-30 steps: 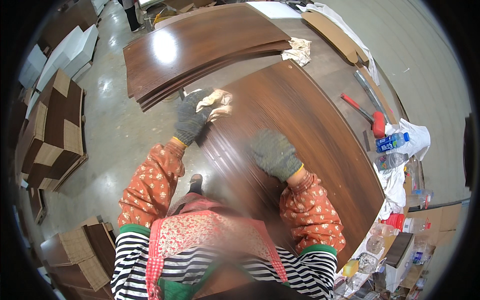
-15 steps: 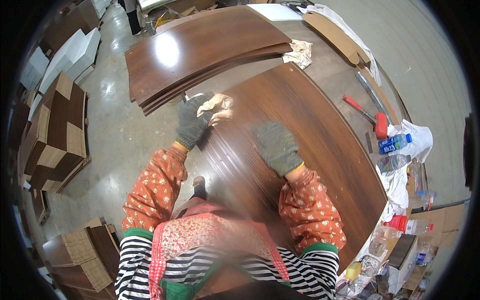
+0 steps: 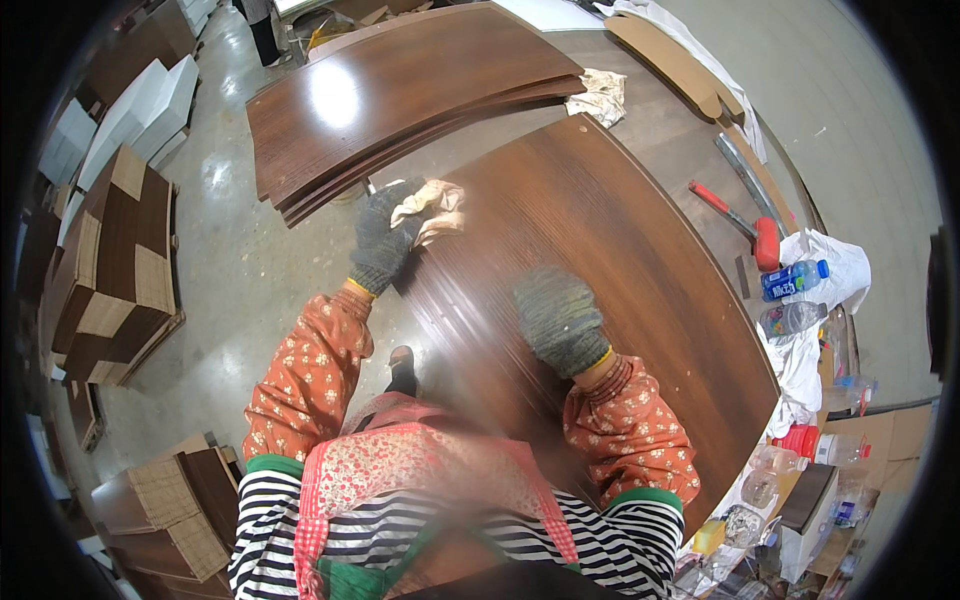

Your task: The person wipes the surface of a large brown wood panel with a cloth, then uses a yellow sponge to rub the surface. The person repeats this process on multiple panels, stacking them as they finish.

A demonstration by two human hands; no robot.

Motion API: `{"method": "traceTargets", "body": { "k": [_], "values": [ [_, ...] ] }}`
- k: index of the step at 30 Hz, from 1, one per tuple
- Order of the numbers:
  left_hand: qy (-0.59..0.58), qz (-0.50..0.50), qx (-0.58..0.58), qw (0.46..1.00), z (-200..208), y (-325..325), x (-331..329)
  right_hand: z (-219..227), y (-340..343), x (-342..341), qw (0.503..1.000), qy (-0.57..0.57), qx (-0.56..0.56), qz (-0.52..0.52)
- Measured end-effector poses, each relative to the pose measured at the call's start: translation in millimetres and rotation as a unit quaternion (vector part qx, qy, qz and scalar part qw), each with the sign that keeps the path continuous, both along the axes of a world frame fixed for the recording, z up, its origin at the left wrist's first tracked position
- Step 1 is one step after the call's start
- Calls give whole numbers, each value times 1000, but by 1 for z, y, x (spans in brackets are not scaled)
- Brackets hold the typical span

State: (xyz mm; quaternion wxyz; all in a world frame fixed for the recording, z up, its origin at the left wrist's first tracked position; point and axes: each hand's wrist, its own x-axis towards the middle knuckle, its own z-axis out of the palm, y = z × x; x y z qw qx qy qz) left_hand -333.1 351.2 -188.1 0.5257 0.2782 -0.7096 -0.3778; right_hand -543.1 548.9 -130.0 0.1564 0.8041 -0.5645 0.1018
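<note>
A dark brown wood-grain panel (image 3: 640, 290) lies before me, its surface glossy near the left edge. My left hand (image 3: 385, 235), in a grey knitted glove, is closed on a cream-coloured rag (image 3: 438, 210) at the panel's far left edge. On the middle of the panel rests my right hand (image 3: 562, 320), gloved the same way, with its back turned up. Its fingers look curled under, and whatever lies beneath them is hidden.
Beyond is a stack of brown panels (image 3: 420, 75) with a crumpled cloth (image 3: 600, 97) beside it. Along the right lie a red mallet (image 3: 765, 243), a blue-labelled bottle (image 3: 795, 280) and several other bottles. Stacked boards (image 3: 120, 265) stand on the floor at left.
My right hand has moved a little toward me and slightly right over the panel. My left hand stays at the panel's edge with the rag.
</note>
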Motion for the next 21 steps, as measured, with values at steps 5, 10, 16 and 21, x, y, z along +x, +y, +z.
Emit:
{"method": "traceTargets", "body": {
  "k": [5,10,16,21],
  "values": [
    [-30,27,-15,999,3,2,1,0,7,1,1000,26,14,5],
    [-64,33,-55,996,3,1,4,-12,11,15,985,146,-5,-92],
    [-66,-5,-23,998,-4,-3,6,-35,8,14,849,474,-196,-125],
    [-41,25,7,999,-4,-2,3,-30,6,12,995,99,-25,-16]
  ]
}}
